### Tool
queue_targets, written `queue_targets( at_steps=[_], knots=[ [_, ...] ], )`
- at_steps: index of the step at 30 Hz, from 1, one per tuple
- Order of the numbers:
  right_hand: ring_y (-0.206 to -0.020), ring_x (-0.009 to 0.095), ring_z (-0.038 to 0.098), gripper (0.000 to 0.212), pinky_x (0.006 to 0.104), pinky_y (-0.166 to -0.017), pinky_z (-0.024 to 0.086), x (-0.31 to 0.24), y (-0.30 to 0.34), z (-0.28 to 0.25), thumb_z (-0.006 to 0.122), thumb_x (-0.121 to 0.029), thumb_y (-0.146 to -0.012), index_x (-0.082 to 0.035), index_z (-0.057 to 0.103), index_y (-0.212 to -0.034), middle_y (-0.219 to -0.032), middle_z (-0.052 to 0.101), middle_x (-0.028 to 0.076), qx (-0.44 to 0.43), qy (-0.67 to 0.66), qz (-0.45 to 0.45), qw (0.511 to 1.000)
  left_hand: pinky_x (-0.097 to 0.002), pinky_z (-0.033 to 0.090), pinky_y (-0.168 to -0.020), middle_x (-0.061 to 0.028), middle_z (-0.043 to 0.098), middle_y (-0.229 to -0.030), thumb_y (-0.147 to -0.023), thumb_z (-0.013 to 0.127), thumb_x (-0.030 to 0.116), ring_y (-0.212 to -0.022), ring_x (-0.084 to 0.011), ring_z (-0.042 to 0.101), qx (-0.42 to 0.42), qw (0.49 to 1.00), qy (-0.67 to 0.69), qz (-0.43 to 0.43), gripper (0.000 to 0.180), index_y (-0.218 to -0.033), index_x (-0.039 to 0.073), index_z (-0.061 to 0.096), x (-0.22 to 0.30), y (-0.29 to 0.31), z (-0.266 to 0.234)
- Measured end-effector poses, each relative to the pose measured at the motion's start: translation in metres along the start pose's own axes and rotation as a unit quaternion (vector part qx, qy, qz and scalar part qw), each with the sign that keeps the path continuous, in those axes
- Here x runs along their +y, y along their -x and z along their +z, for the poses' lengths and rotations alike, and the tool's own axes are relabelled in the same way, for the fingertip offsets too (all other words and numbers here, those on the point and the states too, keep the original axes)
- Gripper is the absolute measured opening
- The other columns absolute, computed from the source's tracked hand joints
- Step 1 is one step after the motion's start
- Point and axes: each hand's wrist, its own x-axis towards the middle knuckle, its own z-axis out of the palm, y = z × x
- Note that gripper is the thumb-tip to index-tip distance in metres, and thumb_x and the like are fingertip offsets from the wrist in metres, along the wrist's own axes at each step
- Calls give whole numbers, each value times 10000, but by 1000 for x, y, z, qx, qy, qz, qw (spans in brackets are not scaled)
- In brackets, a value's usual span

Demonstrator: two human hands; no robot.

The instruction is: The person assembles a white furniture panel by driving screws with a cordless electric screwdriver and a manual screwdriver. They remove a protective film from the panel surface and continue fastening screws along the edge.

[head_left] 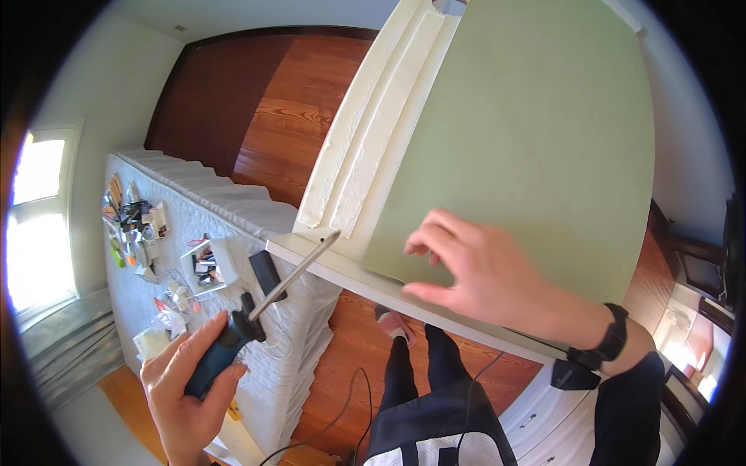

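Note:
My left hand [177, 388], at the lower left, is closed round the dark blue handle of a screwdriver [289, 281] with a black collar and a long metal shaft. Its shaft slants up and to the right, and the tip is over the near left corner of a white board or tabletop [353, 247]. A small dark hole shows close by the tip. Over the green sheet [536, 132] on that top is my right hand [486, 268], its fingers loosely curled and the thumb apart. Nothing shows between them. A dark band circles my right wrist.
Cream-coloured strips [373, 132] run along the top's left side. Left of it stands a bed or mattress [249, 388] bearing a white box [225, 264], a black case [266, 272] and piles of small items. A dark cable [365, 380] hangs below, above the wooden floor.

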Motion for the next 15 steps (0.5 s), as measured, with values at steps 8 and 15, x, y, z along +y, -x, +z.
queue_targets(
  at_steps=[8, 15],
  knots=[
    [-595, 137, 577, 145, 306, -575, 495, 7, -13, -9, 689, -69, -796, -29, 555, -755, -722, 581, 20, 116, -31, 1, 993, -218, 435, -521, -119, 668, -707, -721, 710, 205, -535, -133, 583, -20, 973, 197, -123, 452, -1100, -38, 671, 12, 16, 12],
    [-675, 60, 578, 59, 208, -607, 471, 32, -1, -61, 620, 3, -849, -9, 565, -869, -737, 615, 2, 288, -242, 153, 914, -232, 363, -414, -162, 632, -692, -791, 681, 261, -458, -131, 508, -151, 798, 480, -331, 432, -1053, -79, 629, -3, 71, 85]
  ],
)
